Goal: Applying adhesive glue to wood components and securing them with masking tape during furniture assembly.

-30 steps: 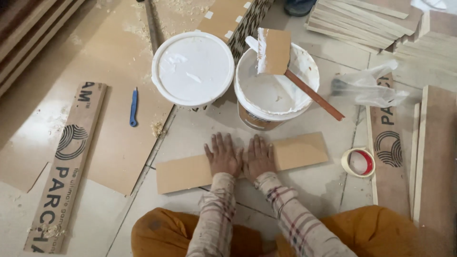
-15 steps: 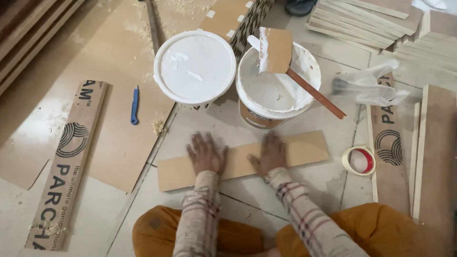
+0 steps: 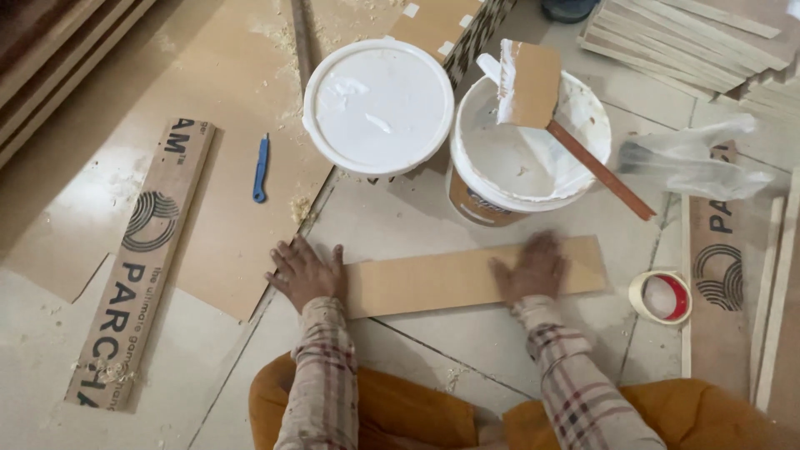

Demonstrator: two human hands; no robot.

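A long tan laminate strip (image 3: 433,282) lies flat on the tiled floor in front of my knees. My left hand (image 3: 307,272) rests palm down on its left end, fingers spread. Palm down on the strip's right part lies my right hand (image 3: 532,268), slightly blurred. Neither hand holds anything. Just beyond the strip stands an open white bucket (image 3: 527,158) with white paste inside. A tan spreader board on a red-brown stick (image 3: 542,87) leans on the bucket's rim. The bucket's white lid (image 3: 377,107) lies to its left.
A roll of tape (image 3: 660,296) lies right of the strip. A blue cutter (image 3: 262,167) sits on a large tan sheet (image 3: 208,150) at left, beside a printed board strip (image 3: 142,258). Stacked wood strips (image 3: 708,37) fill the far right; a clear plastic bag (image 3: 692,162) lies near them.
My hands started together at the strip's middle and slid apart along it, the left one to the left end and the right one toward the right end.
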